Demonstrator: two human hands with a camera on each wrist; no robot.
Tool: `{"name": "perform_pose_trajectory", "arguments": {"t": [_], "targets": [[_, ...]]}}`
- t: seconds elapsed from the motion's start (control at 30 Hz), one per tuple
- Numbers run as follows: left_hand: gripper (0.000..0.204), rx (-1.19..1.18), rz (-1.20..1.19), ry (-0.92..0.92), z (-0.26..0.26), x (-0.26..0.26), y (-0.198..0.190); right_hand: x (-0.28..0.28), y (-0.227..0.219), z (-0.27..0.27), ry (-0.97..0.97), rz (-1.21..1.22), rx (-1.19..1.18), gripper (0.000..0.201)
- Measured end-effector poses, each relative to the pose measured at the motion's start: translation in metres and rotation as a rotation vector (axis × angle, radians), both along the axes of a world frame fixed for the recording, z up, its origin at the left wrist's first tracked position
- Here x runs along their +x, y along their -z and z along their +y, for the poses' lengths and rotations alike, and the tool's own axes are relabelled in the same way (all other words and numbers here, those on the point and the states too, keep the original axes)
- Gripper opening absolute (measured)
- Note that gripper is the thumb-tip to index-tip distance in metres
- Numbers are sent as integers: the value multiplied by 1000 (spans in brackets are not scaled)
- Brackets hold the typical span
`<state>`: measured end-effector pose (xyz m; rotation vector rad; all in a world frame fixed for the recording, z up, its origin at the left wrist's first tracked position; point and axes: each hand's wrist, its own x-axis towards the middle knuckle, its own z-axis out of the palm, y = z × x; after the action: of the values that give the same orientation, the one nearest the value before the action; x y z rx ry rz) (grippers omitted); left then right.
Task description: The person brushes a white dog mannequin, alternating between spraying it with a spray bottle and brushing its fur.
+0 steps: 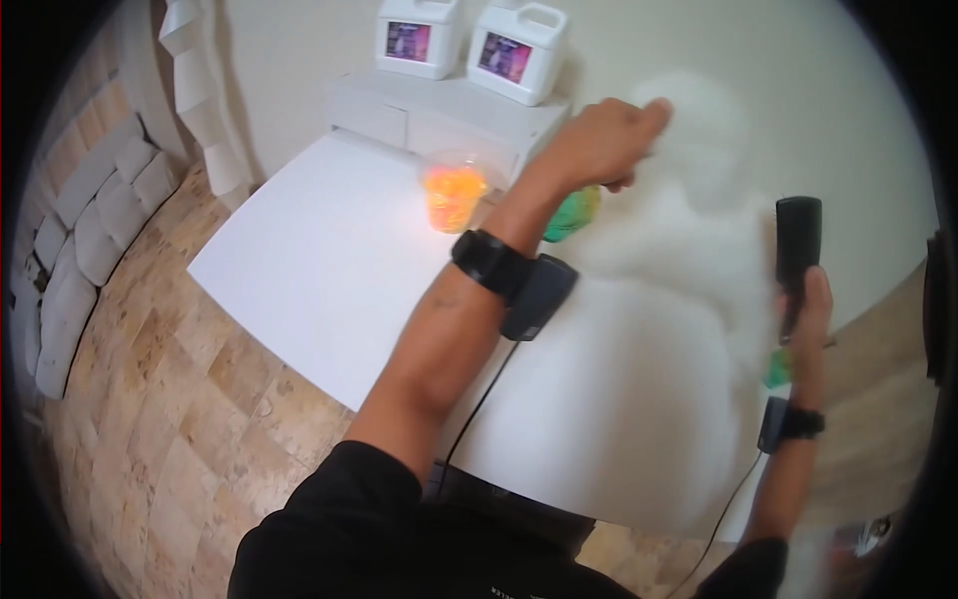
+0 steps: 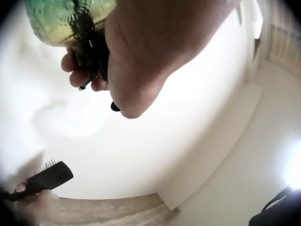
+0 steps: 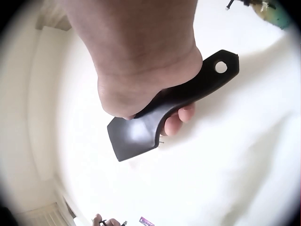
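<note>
In the head view, my left hand [image 1: 614, 140] is raised at the end of the outstretched arm, beside a green glass container [image 1: 572, 215]. Its fingers curl round small dark items [image 2: 91, 56] in the left wrist view, where the green and yellow glass [image 2: 59, 23] fills the top; what the items are, I cannot tell. My right hand [image 1: 810, 324] grips a black hairbrush [image 1: 798, 240] upright in the head view. The right wrist view shows the brush's smooth back [image 3: 136, 134] and a holed handle end [image 3: 228, 66], with fingertips [image 3: 176, 122] beneath.
On a white table [image 1: 319, 230] stands a clear cup with glowing orange contents [image 1: 454, 200]. Two white jugs [image 1: 417, 45] with purple labels stand on a white box [image 1: 439, 115] behind. Another green item [image 1: 777, 367] is near my right wrist. A grey padded seat [image 1: 80, 250] stands far left.
</note>
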<state>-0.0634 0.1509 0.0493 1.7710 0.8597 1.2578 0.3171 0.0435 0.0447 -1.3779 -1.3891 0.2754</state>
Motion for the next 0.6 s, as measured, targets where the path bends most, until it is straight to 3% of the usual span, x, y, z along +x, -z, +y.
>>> {"name": "perform_pose_trajectory", "arguments": {"t": [0.17, 0.37, 0.43, 0.57, 0.6], "targets": [[67, -21, 69, 35, -1, 0, 4, 7, 23, 9, 68, 38, 5, 31], [70, 11, 115, 53, 1, 7, 4, 17, 6, 9, 122, 9, 26, 32], [70, 17, 100, 77, 3, 4, 8, 27, 8, 19, 79, 190, 65, 34], [69, -16, 92, 63, 9, -1, 9, -5, 4, 22, 146, 152, 29, 43], [69, -49, 91, 32, 7, 3, -6, -1, -14, 23, 148, 144, 35, 43]]}}
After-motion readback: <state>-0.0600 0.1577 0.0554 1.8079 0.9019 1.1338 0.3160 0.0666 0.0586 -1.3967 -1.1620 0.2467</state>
